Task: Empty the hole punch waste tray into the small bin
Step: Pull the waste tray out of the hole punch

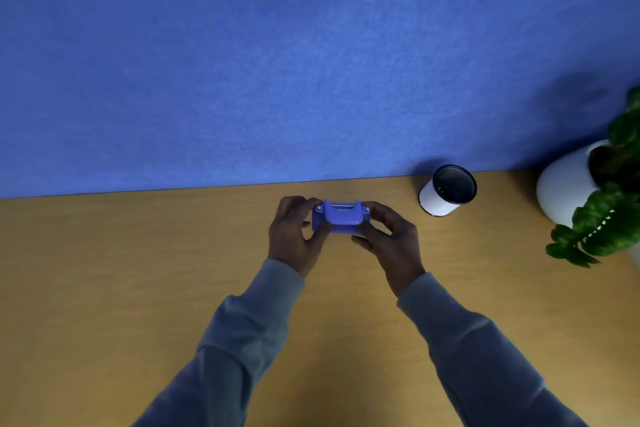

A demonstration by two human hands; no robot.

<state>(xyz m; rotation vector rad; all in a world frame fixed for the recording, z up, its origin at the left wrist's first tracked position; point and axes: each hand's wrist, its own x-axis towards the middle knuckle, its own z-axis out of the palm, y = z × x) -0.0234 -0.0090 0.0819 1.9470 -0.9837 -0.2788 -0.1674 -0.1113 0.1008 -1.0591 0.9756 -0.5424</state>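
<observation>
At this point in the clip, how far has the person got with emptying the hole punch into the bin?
Early stage. Done: the blue hole punch is gripped by the left hand and the right hand at its two ends. In hand: it is held over the wooden desk, apart from the small white bin. Whether the waste tray is off yet cannot be told. Left: tipping the waste into the bin.
</observation>
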